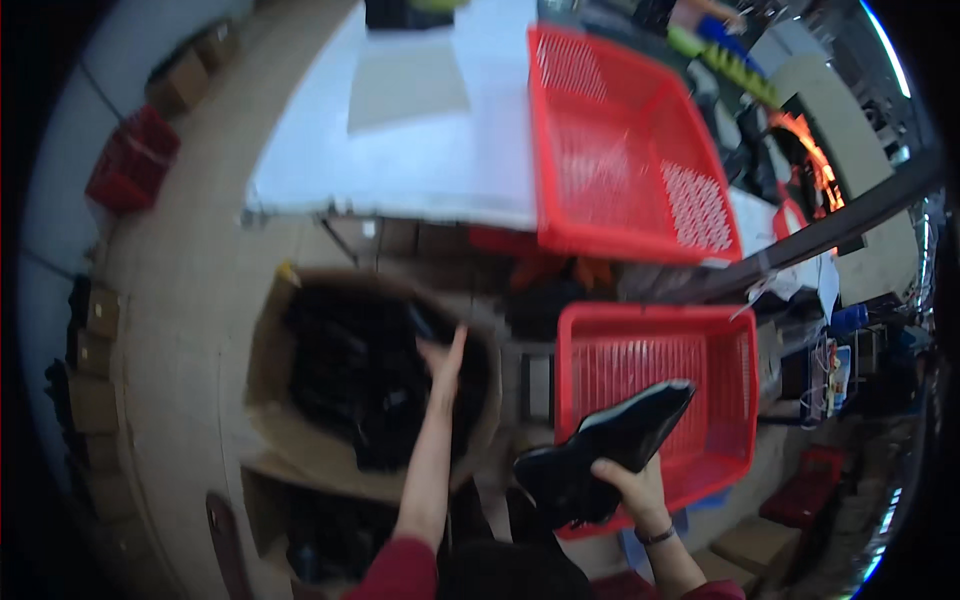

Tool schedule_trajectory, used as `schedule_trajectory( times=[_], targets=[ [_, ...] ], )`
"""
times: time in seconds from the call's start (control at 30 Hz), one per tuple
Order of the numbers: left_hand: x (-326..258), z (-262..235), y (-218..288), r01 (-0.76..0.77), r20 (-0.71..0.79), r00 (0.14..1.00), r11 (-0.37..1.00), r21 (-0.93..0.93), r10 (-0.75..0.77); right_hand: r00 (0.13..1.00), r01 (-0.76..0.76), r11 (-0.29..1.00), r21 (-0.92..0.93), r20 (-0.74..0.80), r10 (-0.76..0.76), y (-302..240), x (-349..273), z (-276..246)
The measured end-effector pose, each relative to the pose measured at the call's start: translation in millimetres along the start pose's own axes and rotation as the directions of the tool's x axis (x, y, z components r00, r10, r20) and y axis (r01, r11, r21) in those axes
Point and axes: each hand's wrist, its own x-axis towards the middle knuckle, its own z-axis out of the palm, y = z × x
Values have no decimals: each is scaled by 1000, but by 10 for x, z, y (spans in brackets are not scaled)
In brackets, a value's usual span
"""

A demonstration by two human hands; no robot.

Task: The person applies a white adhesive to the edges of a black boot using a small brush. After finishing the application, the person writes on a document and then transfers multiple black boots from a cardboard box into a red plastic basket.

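Observation:
My right hand point(632, 488) is wrapped round a glossy black shoe point(610, 440) with a pointed end and a pale strip along its upper edge. It holds the shoe tilted over the near left part of a red plastic basket point(747, 400). Inside a cardboard box point(268, 400), my left hand point(443, 362) reaches among a heap of black things point(345, 370), too dark to make out singly. Its thumb and fingers are spread apart, and a dark shiny piece lies just beyond the fingertips. The fingertips are partly lost against the dark heap.
Beyond the box stands a white-topped table point(400, 170) with a larger red basket point(630, 150) on its right. A dark metal bar point(830, 235) crosses at the right. Another open box point(265, 500) with dark contents sits nearer me. Cartons point(95, 395) line the left wall.

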Motion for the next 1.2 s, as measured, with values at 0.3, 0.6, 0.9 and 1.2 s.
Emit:
schedule_trajectory(
  times=[0.3, 0.6, 0.9, 1.2],
  targets=[
    [-137, -207, -326, 580, 258, 815, 744, -333, -519, 976, -106, 918, 381, -138, 170, 472, -188, -681],
    [-1537, -1888, 1330, 406, 420, 892, 701, -587, -165, 971, -85, 996, -3, -223, 82, 192, 54, -461],
    [-2911, -937, 2457, -9, 674, 681, 924, -383, 286, 767, 58, 529, -847, -301, -567, -318, -182, -930],
    [-2203, -1407, 1321, 390, 525, 843, 806, -446, -117, 965, 54, 142, -988, 15, -263, 756, 453, -1232]
  ],
)
